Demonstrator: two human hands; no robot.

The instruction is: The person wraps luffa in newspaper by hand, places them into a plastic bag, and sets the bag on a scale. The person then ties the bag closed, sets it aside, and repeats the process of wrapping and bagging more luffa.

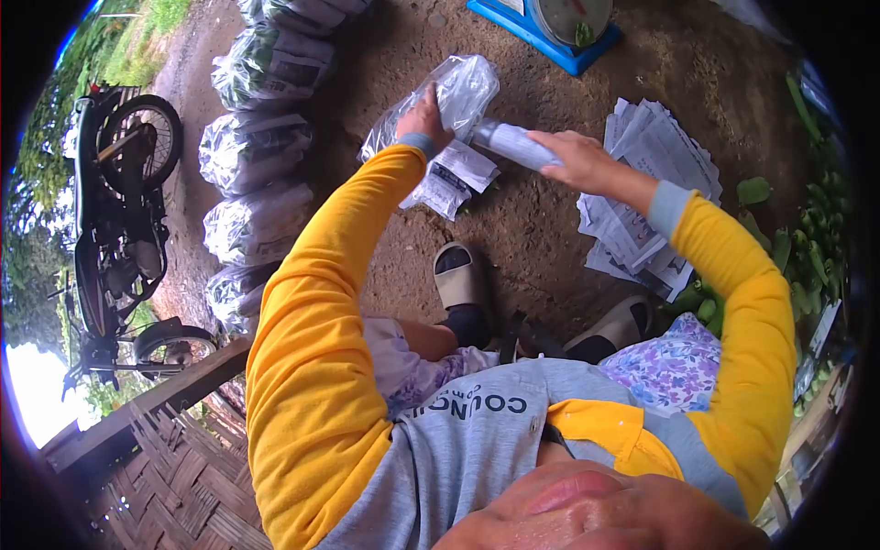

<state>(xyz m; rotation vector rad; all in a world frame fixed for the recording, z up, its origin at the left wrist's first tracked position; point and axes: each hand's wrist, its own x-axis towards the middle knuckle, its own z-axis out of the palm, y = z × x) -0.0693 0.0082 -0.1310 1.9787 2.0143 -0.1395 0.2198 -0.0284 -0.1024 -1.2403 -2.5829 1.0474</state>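
My left hand (424, 124) is at the near side of a clear plastic bag (467, 87), its fingers closed on the crumpled plastic, with one finger lying along it. To its right, my right hand (577, 160) grips the end of a whitish rolled bundle (518, 145), whose far end reaches the bag. Printed paper sheets (445, 191) lie on the ground just below the bag. A fanned stack of newspaper sheets (655, 147) is beside and beyond my right hand.
Packed plastic bags (257, 147) form a column at left, beside a motorcycle (124, 220). A blue scale (550, 37) stands at the top. Green vegetables (816, 247) lie at the right. My sandalled feet (456, 280) are below the hands. Woven matting (183, 467) is at lower left.
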